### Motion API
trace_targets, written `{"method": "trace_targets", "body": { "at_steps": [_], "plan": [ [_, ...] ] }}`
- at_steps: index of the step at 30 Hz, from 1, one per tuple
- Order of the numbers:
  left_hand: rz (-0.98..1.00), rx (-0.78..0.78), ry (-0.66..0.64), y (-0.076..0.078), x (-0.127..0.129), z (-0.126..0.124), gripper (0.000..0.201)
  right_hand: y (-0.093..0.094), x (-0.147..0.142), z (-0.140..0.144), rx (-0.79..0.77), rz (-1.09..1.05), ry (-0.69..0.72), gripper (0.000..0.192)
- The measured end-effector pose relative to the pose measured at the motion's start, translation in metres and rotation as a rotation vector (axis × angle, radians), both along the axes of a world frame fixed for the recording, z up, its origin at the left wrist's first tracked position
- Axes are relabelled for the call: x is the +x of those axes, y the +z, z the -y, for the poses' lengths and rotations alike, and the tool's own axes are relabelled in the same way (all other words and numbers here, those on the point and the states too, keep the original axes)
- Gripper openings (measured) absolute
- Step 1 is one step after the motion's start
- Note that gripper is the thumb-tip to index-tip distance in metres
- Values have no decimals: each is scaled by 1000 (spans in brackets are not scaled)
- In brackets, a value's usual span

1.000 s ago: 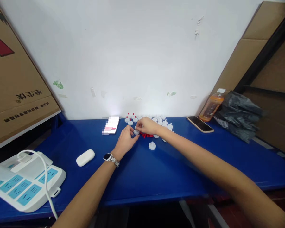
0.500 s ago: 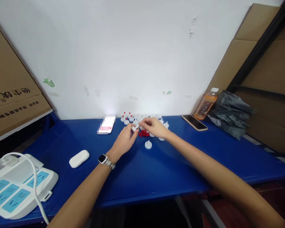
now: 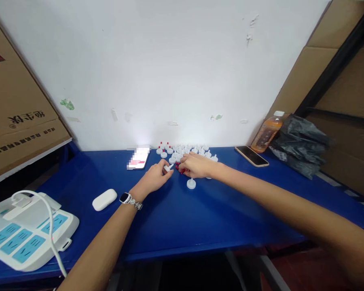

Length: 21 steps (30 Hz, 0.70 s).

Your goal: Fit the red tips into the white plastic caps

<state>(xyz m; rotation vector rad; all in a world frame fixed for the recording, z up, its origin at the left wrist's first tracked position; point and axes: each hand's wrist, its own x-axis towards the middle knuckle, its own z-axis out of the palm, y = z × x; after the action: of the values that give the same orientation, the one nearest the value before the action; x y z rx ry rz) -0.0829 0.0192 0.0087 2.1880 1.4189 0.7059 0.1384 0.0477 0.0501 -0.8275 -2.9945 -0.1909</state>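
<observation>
Left hand (image 3: pixel 153 180) is curled, thumb and forefinger pinched on one small white cap (image 3: pixel 168 167), held just off the blue table (image 3: pixel 200 218); cap sits at the fingertips, tilted, nozzle pointing up-right. Right hand (image 3: pixel 197 165) lies palm-down just right of that cap, fingers bent down onto the red tips (image 3: pixel 179 167); small red pieces in a loose pile directly under and just left of its fingertips. Whether it actually grips one: cannot tell, too small and covered by the fingers. The two hands' fingertips are near touching. Just beyond both sets of fingers, toward the wall: cluster of white caps (image 3: pixel 185 151), a few at its left end already with red tips on. One lone white cap (image 3: pixel 191 184) sits just below the right hand's knuckles. Wristwatch (image 3: pixel 127 199) on left wrist. Further left of the left hand: white earbud case (image 3: pixel 104 199), power strip (image 3: pixel 27 236). Far right of the right hand: phone (image 3: pixel 251 156), orange bottle (image 3: pixel 265 134).
</observation>
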Motion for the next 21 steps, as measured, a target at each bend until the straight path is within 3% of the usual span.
{"method": "trace_targets", "body": {
  "at_steps": [6, 10, 13, 17, 21],
  "plan": [
    [13, -1, -13, 0, -1, 1, 31, 3, -8, -4, 76, 105, 51, 12],
    [-5, 5, -6, 1, -2, 0, 30, 4, -11, -4, 45, 28, 63, 7],
    [-10, 18, -9, 2, 0, 0, 32, 0, -5, -3, -161, -277, -21, 6],
    [2, 28, -34, 7, 7, 7, 33, -16, 5, 0, -477, -911, -238, 7],
    [28, 40, -78, 9, 18, 14, 34, -29, 11, 6, -606, -1295, -348, 12]
  ]
}}
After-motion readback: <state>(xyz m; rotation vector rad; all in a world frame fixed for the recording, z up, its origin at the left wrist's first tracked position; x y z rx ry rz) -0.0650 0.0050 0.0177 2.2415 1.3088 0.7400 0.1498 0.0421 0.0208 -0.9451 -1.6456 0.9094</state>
